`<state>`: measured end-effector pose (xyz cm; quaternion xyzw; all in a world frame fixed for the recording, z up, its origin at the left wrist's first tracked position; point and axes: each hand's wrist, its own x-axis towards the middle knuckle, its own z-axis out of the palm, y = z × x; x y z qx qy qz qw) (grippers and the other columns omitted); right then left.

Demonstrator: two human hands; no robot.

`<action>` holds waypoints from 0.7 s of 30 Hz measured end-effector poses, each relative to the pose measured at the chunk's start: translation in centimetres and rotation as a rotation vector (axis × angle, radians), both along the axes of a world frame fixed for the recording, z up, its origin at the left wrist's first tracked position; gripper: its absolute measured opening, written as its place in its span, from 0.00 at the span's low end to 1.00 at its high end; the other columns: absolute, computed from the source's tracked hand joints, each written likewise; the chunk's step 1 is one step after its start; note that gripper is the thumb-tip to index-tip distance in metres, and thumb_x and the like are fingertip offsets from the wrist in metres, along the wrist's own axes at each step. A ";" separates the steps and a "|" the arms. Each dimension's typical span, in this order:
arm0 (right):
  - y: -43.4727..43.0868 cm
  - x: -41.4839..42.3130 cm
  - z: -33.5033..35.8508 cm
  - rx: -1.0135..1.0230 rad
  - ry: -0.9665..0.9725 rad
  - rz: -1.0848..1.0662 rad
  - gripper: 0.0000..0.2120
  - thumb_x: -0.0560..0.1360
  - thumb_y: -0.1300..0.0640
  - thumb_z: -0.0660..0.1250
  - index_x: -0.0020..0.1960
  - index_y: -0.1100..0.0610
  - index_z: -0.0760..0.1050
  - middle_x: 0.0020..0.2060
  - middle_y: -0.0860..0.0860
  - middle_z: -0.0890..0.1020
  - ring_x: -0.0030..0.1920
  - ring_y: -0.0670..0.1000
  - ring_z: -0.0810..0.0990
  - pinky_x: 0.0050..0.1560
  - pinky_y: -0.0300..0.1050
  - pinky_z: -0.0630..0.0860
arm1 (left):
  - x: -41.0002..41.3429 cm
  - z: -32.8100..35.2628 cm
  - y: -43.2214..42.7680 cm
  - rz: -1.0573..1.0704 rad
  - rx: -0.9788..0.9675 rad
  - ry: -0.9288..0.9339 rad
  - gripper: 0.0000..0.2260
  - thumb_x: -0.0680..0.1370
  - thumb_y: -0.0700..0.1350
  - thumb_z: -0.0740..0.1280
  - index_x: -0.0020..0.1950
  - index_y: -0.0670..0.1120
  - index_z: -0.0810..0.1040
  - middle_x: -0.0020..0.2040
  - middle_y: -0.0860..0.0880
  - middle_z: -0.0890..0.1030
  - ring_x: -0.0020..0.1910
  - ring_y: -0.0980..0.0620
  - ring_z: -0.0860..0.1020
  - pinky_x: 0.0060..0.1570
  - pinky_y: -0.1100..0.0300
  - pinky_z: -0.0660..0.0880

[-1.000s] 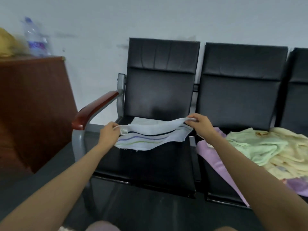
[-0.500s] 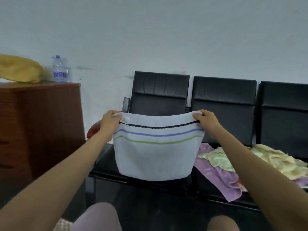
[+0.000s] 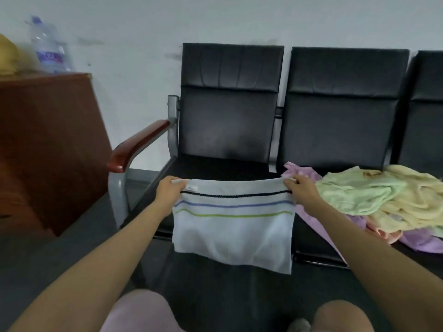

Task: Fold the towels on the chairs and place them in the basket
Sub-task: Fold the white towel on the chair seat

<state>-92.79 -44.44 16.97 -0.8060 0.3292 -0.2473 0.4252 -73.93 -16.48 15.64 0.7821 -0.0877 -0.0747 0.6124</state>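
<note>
A white towel [image 3: 233, 232] with black, blue and green stripes hangs in front of the left black chair [image 3: 227, 130]. My left hand [image 3: 169, 191] pinches its upper left corner and my right hand [image 3: 300, 189] pinches its upper right corner, so the top edge is stretched between them. The lower edge hangs past the seat's front. A heap of towels lies on the middle chair [image 3: 345, 104]: a green towel [image 3: 354, 192], a yellow towel [image 3: 412, 202] and a purple towel [image 3: 309, 212] underneath. No basket is in view.
A brown wooden cabinet [image 3: 48, 144] stands at the left with a blurred water bottle [image 3: 49, 49] and a yellow object [image 3: 8, 56] on top. The left chair has a red-brown armrest [image 3: 136, 144]. A third chair [image 3: 426, 104] is at the right edge. My knees show at the bottom.
The towel was lifted off the left seat and held up spread out, then lowered again; it now hangs in front of the seat. The view tilted up, then back down.
</note>
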 end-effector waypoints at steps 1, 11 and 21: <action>-0.7 1.0 -0.2 0.008 -0.006 -0.011 0.09 0.77 0.60 0.62 0.43 0.65 0.75 0.32 0.52 0.74 0.39 0.51 0.71 0.35 0.44 0.67 | 1.1 0.1 -0.8 -0.002 -0.012 0.015 0.07 0.77 0.39 0.66 0.40 0.46 0.73 0.40 0.46 0.77 0.40 0.48 0.76 0.40 0.57 0.74; -10.5 13.0 -6.4 -0.022 0.109 -0.084 0.10 0.77 0.59 0.62 0.38 0.60 0.73 0.38 0.56 0.76 0.43 0.53 0.73 0.45 0.47 0.66 | 14.3 -3.3 -11.8 -0.061 0.228 -0.089 0.06 0.76 0.41 0.68 0.51 0.41 0.78 0.49 0.43 0.79 0.50 0.46 0.77 0.50 0.57 0.72; -14.0 15.3 -14.1 -0.134 0.292 0.077 0.01 0.76 0.57 0.66 0.46 0.54 0.74 0.48 0.55 0.77 0.47 0.54 0.76 0.48 0.43 0.68 | 18.3 -11.2 -13.5 -0.168 0.568 -0.231 0.04 0.76 0.41 0.69 0.46 0.42 0.77 0.55 0.48 0.67 0.51 0.50 0.70 0.53 0.60 0.65</action>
